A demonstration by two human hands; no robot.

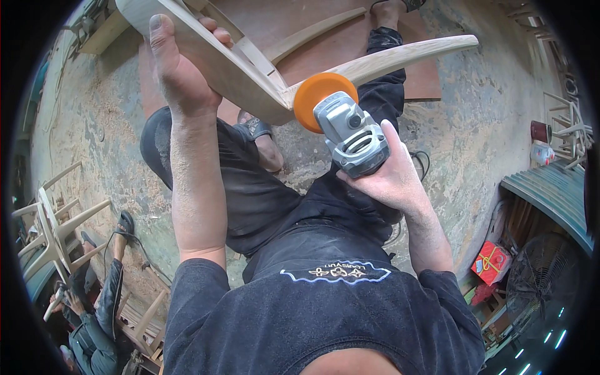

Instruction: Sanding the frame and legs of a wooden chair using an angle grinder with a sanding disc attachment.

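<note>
Pale, bare wood filled the top of the view, and there it was: a smooth, broad-sided wooden frame [240, 72] with a long, curved wooden arm [406, 57] sweeping away to the right from its corner. The left hand [181, 72] had it clamped, thumb flat along the near face, fingertips hooked over the far edge. And in came the right hand [395, 172], wrapped round a silver-grey power grinder [353, 134], thumb up along its side, the other fingers mostly hidden behind the body. The grinder's round orange disc [314, 94] sat right at the corner joint; whether it was pressing, one could not tell. Beyond, a loose curved wooden slat [319, 32] lay over a flat reddish-brown board [424, 80]. Down on the left, a co-worker in dark clothing [94, 344] sat near a pale, spindly-legged wooden chair frame [53, 234].
</note>
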